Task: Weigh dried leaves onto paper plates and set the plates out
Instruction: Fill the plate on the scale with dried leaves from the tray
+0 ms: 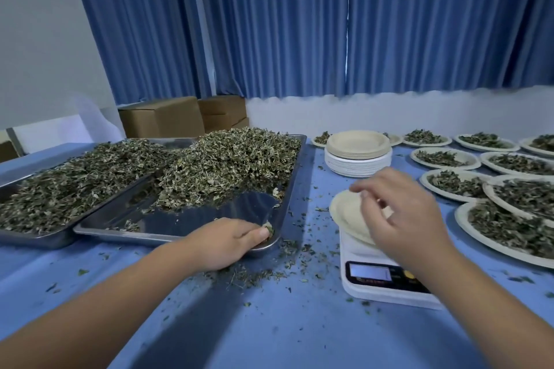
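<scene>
Now, plate [347, 213] empty on scale [386, 293].
Left hand [221, 244] pinches leaves [269, 228] at tray [180, 225] corner, left of plate; right hand [404, 216] hovers slack, empty.

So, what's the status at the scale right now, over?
Left hand pinches leaves at tray corner. Right hand hovers, fingers relaxed, over empty plate on scale. Between them, only loose crumbs.

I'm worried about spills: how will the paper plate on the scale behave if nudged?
Probably light and easily slid: the paper plate looks thin. It overhangs the small scale, so pressing its rim may tip it.
</scene>
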Demonstrator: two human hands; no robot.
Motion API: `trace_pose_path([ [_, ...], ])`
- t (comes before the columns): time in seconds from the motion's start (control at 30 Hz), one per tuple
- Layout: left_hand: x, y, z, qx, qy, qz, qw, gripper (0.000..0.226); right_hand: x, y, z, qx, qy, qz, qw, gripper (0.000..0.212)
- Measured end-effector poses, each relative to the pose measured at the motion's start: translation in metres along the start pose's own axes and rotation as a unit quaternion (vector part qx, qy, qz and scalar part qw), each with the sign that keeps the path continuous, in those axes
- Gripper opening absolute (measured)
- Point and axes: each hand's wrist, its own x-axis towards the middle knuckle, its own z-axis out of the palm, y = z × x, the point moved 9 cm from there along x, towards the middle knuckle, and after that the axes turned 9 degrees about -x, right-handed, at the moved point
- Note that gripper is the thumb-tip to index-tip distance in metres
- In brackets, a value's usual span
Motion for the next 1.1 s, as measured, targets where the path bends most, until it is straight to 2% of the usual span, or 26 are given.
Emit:
trace_pose_path([
  [0.13, 0.003, 0.005, 0.000, -0.001, 0.018, -0.008, 1.000, 0.051, -0.012, 0.057, -0.025, -0.042, 0.028, 0.087, 0.995, 0.025],
  [0.23, 0.007, 0.009, 0.001, -0.005, 0.027, -0.015, 1.000, 0.051, -0.016, 0.084, -0.038, -0.033, 0.058, 0.147, 0.987, 0.026],
  [0.33, 0.013, 0.010, 0.003, -0.028, 0.030, -0.023, 0.999, 0.038, -0.017, 0.091, -0.042, -0.033, 0.069, 0.165, 0.983, 0.027],
  [0.43, 0.018, 0.008, -0.005, -0.037, 0.079, -0.033, 0.996, 0.017, -0.020, 0.091, -0.038, -0.039, 0.058, 0.155, 0.985, 0.023],
  [0.63, 0.025, 0.009, -0.006, -0.015, 0.067, -0.032, 0.997, 0.026, -0.020, 0.096, -0.034, -0.044, 0.050, 0.150, 0.986, 0.027],
  [0.73, 0.030, 0.005, -0.010, -0.021, 0.049, -0.035, 0.998, 0.034, -0.023, 0.102, -0.031, -0.036, 0.044, 0.170, 0.984, 0.023],
  [0.83, 0.036, 0.005, -0.013, -0.018, 0.045, -0.028, 0.998, 0.031, -0.025, 0.111, -0.031, -0.028, 0.036, 0.201, 0.979, 0.022],
  [1.0, 0.042, 0.007, -0.036, -0.015, 0.087, -0.038, 0.995, 0.022, -0.027, 0.129, -0.044, -0.017, 0.063, 0.248, 0.967, 0.024],
  [1.1, 0.045, 0.027, -0.060, -0.014, 0.140, -0.010, 0.990, 0.027, -0.029, 0.138, -0.047, -0.007, 0.067, 0.272, 0.960, 0.024],
])
